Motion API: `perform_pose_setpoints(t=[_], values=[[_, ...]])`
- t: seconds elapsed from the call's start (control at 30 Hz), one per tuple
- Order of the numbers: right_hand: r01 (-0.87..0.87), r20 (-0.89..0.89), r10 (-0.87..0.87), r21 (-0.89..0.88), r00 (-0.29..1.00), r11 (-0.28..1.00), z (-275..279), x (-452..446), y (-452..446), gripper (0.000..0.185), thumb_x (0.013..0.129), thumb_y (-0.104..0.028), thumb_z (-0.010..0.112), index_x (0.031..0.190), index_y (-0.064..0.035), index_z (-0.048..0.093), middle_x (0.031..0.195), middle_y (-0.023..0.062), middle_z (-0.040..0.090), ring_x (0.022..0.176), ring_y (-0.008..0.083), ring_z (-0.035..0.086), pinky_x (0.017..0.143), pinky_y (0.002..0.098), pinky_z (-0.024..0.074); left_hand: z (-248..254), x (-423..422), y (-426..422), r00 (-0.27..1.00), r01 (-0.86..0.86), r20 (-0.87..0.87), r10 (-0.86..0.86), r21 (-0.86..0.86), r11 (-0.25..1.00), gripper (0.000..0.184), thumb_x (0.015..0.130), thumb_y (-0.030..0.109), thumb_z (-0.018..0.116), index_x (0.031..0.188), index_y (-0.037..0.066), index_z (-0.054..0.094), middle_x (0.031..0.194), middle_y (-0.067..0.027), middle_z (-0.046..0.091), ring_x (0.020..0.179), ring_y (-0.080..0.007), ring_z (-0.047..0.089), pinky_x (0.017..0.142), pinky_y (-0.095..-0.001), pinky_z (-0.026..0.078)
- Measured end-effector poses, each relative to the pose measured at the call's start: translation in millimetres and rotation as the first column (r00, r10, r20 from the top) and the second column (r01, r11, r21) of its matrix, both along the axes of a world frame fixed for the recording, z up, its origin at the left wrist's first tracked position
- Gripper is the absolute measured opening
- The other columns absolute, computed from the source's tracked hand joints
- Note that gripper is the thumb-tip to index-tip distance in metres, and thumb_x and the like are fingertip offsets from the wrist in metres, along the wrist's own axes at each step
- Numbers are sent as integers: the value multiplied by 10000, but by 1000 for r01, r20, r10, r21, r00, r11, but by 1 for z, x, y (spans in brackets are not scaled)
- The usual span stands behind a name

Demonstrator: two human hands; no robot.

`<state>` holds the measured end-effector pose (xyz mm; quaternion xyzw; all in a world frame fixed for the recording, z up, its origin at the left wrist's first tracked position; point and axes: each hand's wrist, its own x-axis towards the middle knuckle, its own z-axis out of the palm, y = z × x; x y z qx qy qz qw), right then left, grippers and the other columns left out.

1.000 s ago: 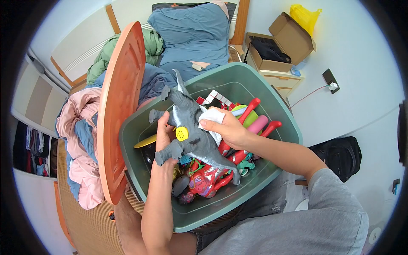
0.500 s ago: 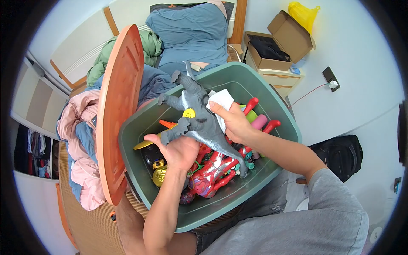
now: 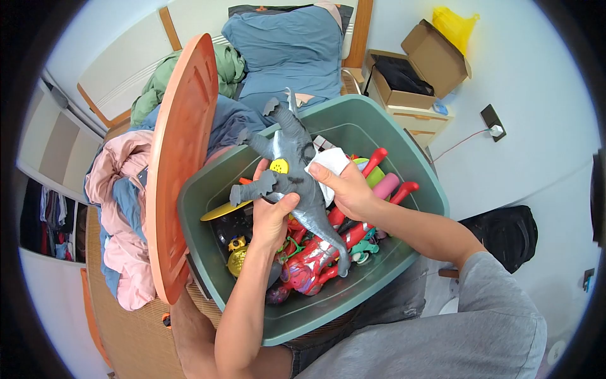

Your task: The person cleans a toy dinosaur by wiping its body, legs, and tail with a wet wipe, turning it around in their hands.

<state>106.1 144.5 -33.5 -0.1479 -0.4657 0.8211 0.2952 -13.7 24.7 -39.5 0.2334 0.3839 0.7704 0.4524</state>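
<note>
A grey toy dinosaur [image 3: 295,183] with a yellow round speaker patch on its belly is held above the green storage bin [image 3: 353,114]. My left hand [image 3: 271,218] grips it from below, thumb over the body near a leg, some fingers hidden behind. My right hand [image 3: 347,189] pinches a folded white cloth or tissue [image 3: 329,167] against the dinosaur's side. Under it in the bin lie a red and silver toy figure [image 3: 309,265], a pink cylinder [image 3: 386,186], a yellow flat toy [image 3: 221,210] and a gold round toy [image 3: 237,260].
The bin's orange lid [image 3: 183,170] stands upright along its left side. Pink bedding [image 3: 129,259] and a blue pillow [image 3: 284,50] lie on the bed. An open cardboard box [image 3: 404,98] sits on a nightstand [image 3: 416,123]. A black bag [image 3: 505,234] is at the right.
My left hand has gone from an open palm under the dinosaur to a grip around its body. The dinosaur has shifted slightly, while my right hand keeps the white cloth on it.
</note>
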Motion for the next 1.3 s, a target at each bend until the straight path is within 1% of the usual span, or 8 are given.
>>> perform_pose_setpoints(t=[0.27,0.37,0.7,0.77,0.8,0.9,1.07,1.3], values=[[-47,29,40,309,999,950,-2,-3,-4,231,918,-201,678,1039,-26,589,901,-20,583,822,54,554,734,220,454,0,2,2,992,-116,47,117,-20,993,946,750,271,818,1472,78,239,1394,-89,430,1268,-233,448,1100,-392,329],[-70,86,46,299,995,952,-6,-3,-2,246,919,-208,677,1057,-24,588,915,-11,604,818,56,564,716,226,463,2,9,3,972,-228,39,232,-91,969,900,763,149,802,1449,52,227,1350,-104,448,1230,-230,480,1060,-385,389],[28,219,-74,207,973,978,-5,-4,-4,301,917,-239,677,1090,-5,598,989,50,629,840,71,587,710,248,482,-11,4,2,958,-122,254,129,-42,992,696,802,219,761,1365,91,371,1265,-82,526,1172,-215,521,1032,-382,415],[52,170,-135,422,976,905,-8,-6,-3,280,898,-246,696,1011,1,628,1188,136,553,989,130,580,804,289,481,-23,-2,4,930,-77,357,87,-43,996,678,809,239,752,1360,91,386,1272,-89,535,1160,-221,536,1018,-386,432],[163,82,-312,712,946,683,-6,-4,-5,246,876,-240,713,928,-12,636,1351,192,416,1179,250,499,951,366,418,-27,-3,4,929,-72,360,82,-40,997,667,818,260,741,1360,79,396,1275,-94,543,1146,-225,551,1003,-392,448],[152,22,-363,883,932,443,4,1,-12,229,867,-237,716,941,-39,629,1388,207,374,1267,352,403,1044,423,324,-26,1,3,933,-26,358,35,-30,999,658,824,288,732,1354,66,412,1261,-96,554,1135,-223,559,991,-392,459],[157,14,-369,890,929,428,5,1,-7,225,856,-218,721,950,-43,614,1346,202,403,1233,364,409,1027,432,326,-24,2,4,942,-15,335,27,-37,999,675,814,287,738,1354,59,403,1244,-97,553,1127,-222,557,981,-389,464],[262,-87,-417,887,905,381,8,2,-1,220,850,-194,721,951,-35,608,1133,167,485,1046,311,492,919,396,391,-1,14,2,985,-172,-4,172,-88,981,725,734,163,811,1310,55,384,1183,-69,508,1087,-185,522,988,-350,409]])
